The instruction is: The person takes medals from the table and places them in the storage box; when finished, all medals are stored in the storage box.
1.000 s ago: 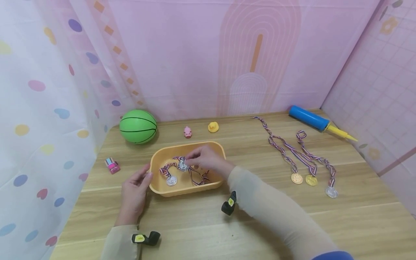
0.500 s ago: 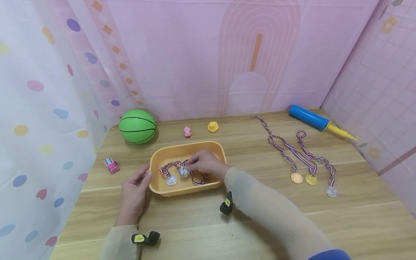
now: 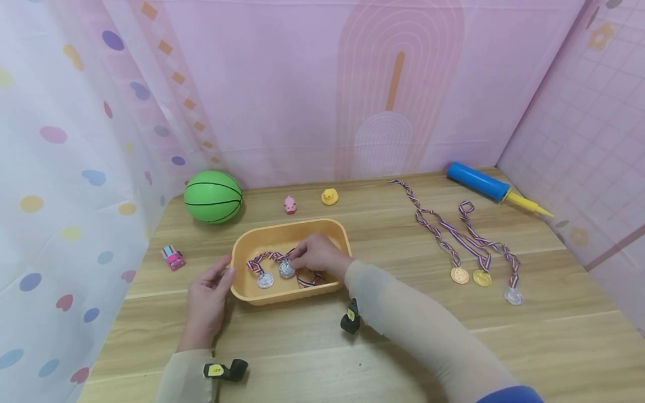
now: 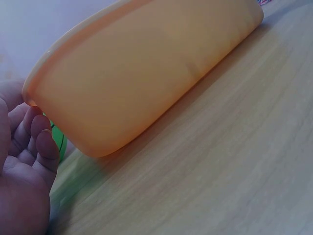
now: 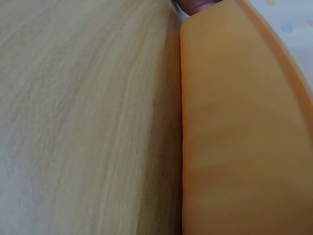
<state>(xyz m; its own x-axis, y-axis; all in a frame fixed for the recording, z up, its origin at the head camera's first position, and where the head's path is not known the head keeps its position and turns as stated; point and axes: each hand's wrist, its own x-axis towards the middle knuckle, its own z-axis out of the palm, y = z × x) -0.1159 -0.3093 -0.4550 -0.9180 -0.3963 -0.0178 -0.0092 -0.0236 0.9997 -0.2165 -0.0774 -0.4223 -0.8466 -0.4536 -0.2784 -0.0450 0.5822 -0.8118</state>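
Note:
An orange plastic basin [image 3: 274,232] sits on the wooden table, its long side facing me. My left hand [image 3: 208,296] grips its left end; in the left wrist view the thumb lies by the rim and the fingers [image 4: 46,144] curl beneath it. Inside, a silver medal [image 3: 265,280] with a striped ribbon lies towards the left. My right hand [image 3: 318,253] reaches in over the right side and pinches a second silver medal [image 3: 287,270] at its upper edge. More striped ribbon [image 3: 309,279] lies below that hand, partly hidden. The basin wall [image 5: 234,122] blocks the right wrist view.
On the table's right lie bronze [image 3: 459,275], gold [image 3: 482,278] and silver [image 3: 513,296] medals with twisted ribbons. Behind them is a blue pump [image 3: 477,182]. A green ball [image 3: 213,196], pink pig [image 3: 290,205], yellow duck [image 3: 330,196] and small pink toy [image 3: 173,257] stand around the basin.
My right hand has lowered the pinched silver medal slightly towards me and to the right, close to the basin's floor. My left hand stays on the basin's end.

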